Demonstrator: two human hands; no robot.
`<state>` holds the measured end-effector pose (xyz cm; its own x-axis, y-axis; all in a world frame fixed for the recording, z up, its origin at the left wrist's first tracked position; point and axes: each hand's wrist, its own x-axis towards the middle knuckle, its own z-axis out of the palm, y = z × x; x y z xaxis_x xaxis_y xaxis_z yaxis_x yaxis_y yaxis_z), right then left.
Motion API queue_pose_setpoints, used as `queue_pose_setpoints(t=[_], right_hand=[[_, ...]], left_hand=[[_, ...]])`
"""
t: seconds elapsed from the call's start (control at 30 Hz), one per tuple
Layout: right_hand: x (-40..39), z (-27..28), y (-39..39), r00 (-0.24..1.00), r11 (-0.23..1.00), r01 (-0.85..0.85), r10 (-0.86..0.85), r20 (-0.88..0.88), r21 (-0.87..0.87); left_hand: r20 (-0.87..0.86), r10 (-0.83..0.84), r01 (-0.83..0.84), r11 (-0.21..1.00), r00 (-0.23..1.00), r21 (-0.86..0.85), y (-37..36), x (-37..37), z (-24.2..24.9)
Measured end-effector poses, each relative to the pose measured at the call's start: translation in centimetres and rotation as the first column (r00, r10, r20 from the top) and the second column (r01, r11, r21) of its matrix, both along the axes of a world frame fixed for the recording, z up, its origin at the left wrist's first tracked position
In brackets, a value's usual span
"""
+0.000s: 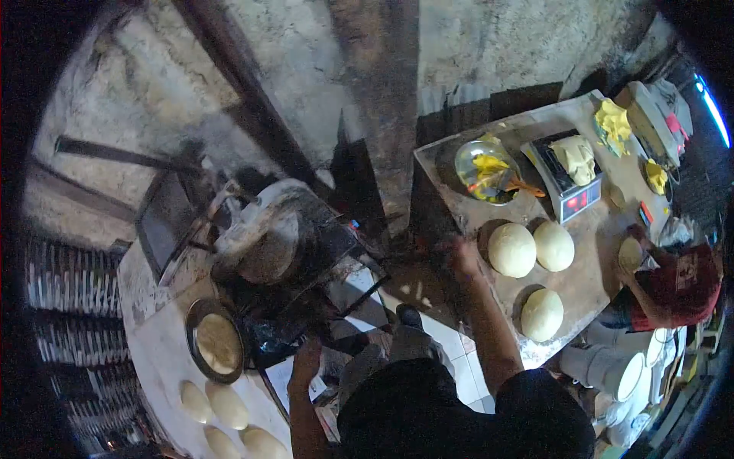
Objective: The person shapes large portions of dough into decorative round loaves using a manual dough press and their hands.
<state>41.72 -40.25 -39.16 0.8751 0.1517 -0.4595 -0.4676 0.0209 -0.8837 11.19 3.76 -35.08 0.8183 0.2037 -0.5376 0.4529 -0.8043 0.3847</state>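
Note:
My right hand (462,258) is just off the left edge of the wooden table, near two round dough balls (511,250). It is dark and smeared, so its fingers cannot be made out. A third dough ball (542,314) sits nearer to me on the same table. My left hand (306,362) hangs low beside the white counter, close to the dark machine (267,252); dimness hides how its fingers lie. On that counter a round black pan (191,329) holds a flat dough piece (218,344), with several dough balls (227,405) beside it.
On the table (489,138) stand a metal bowl (470,180) with yellow contents and a wooden-handled tool, and a digital scale (579,200) bearing dough (573,158). A co-worker in a red shirt (684,283) handles dough at the right. White buckets (627,375) stand below.

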Motion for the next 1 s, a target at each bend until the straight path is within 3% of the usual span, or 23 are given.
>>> queue_pose_setpoints(t=[0.03, 0.07, 0.1, 0.2, 0.3, 0.4, 0.43, 0.47, 0.5, 0.57, 0.6, 0.67, 0.7, 0.73, 0.8, 0.83, 0.87, 0.9, 0.97, 1.0], right_hand=[[-1.8, -3.8, 2.0, 0.91, 0.977, -0.13, 0.184, 0.371, -0.166], [-4.1, -0.6, 5.6, 0.986, 0.987, -0.161, 0.16, 0.053, 0.02], [-6.4, 3.5, 9.4, 0.951, 0.984, -0.079, 0.122, -0.284, 0.157], [-12.7, 1.2, 18.0, 0.844, 0.891, -0.413, 0.452, -0.289, 0.188], [-18.0, 0.5, 26.3, 0.6, 0.641, -0.759, 0.758, -0.256, 0.114], [-21.0, 1.2, 35.5, 0.417, 0.439, -0.894, 0.888, -0.196, 0.09], [-21.6, 0.5, 39.0, 0.434, 0.447, -0.87, 0.895, -0.106, 0.209], [-21.9, 3.2, 41.5, 0.481, 0.442, -0.834, 0.875, 0.044, 0.33], [-22.1, 0.1, 45.0, 0.615, 0.539, -0.677, 0.788, -0.018, 0.501], [-22.8, 0.5, 52.5, 0.733, 0.743, -0.658, 0.669, -0.126, 0.122], [-24.1, 1.7, 54.1, 0.786, 0.786, -0.618, 0.616, -0.056, -0.014], [-24.4, -1.1, 57.9, 0.871, 0.855, -0.483, 0.446, -0.206, -0.189], [-24.7, -1.5, 58.3, 0.874, 0.88, -0.457, 0.418, -0.249, -0.129], [-25.0, -1.9, 58.6, 0.874, 0.902, -0.425, 0.388, -0.293, -0.073], [-24.8, 0.0, 58.6, 0.798, 0.845, -0.401, 0.512, -0.319, 0.353], [-24.6, -0.4, 57.7, 0.763, 0.812, -0.414, 0.556, -0.33, 0.411], [-24.2, -1.2, 56.1, 0.736, 0.783, -0.41, 0.587, -0.338, 0.467], [-24.1, -1.1, 54.5, 0.715, 0.754, -0.399, 0.612, -0.338, 0.522], [-25.3, -0.2, 50.4, 0.81, 0.817, -0.471, 0.55, -0.202, 0.332], [-26.7, 1.1, 47.5, 0.852, 0.825, -0.492, 0.522, -0.037, 0.278]], left_hand=[[0.111, 0.08, -0.068, 0.992, 0.991, -0.103, -1.7, 1.9, 4.0], [0.217, 0.167, -0.121, 0.97, 0.962, -0.21, -3.2, 3.1, 7.2], [0.314, 0.258, -0.155, 0.936, 0.914, -0.317, -3.7, 3.0, 8.6], [0.196, 0.336, -0.193, 0.832, 0.921, -0.52, -1.6, -0.2, 7.1], [0.247, 0.269, -0.127, 0.872, 0.931, -0.472, 0.3, -5.5, 9.2], [0.151, 0.537, -0.39, 0.753, 0.83, -0.53, 2.3, -13.0, 11.8], [0.106, 0.629, -0.47, 0.673, 0.77, -0.571, 3.2, -15.6, 12.5], [0.044, 0.723, -0.522, 0.538, 0.69, -0.662, 4.5, -18.7, 10.8], [0.009, 0.783, -0.561, 0.455, 0.622, -0.691, 5.5, -21.5, 10.1], [-0.014, 0.873, -0.576, 0.31, 0.488, -0.757, 6.4, -26.5, 7.0], [-0.002, 0.906, -0.555, 0.257, 0.423, -0.791, 6.7, -28.9, 4.8], [0.132, 0.898, -0.547, 0.367, 0.421, -0.752, 6.7, -30.6, 4.6], [0.199, 0.879, -0.543, 0.43, 0.433, -0.721, 6.9, -30.7, 5.1], [0.151, 0.908, -0.603, 0.376, 0.39, -0.704, 6.7, -29.7, 9.0], [0.037, 0.949, -0.54, 0.21, 0.314, -0.815, 6.6, -27.9, 8.1], [-0.031, 0.956, -0.505, 0.127, 0.292, -0.854, 6.4, -27.6, 7.2], [-0.029, 0.911, -0.433, 0.167, 0.412, -0.886, 6.9, -27.7, 2.3], [-0.109, 0.932, -0.412, 0.046, 0.345, -0.91, 6.8, -26.8, 1.9], [-0.269, 0.937, -0.347, -0.182, 0.223, -0.92, 6.9, -23.9, 1.1], [-0.013, 0.962, -0.46, 0.119, 0.273, -0.88, 6.8, -23.8, -1.6]])
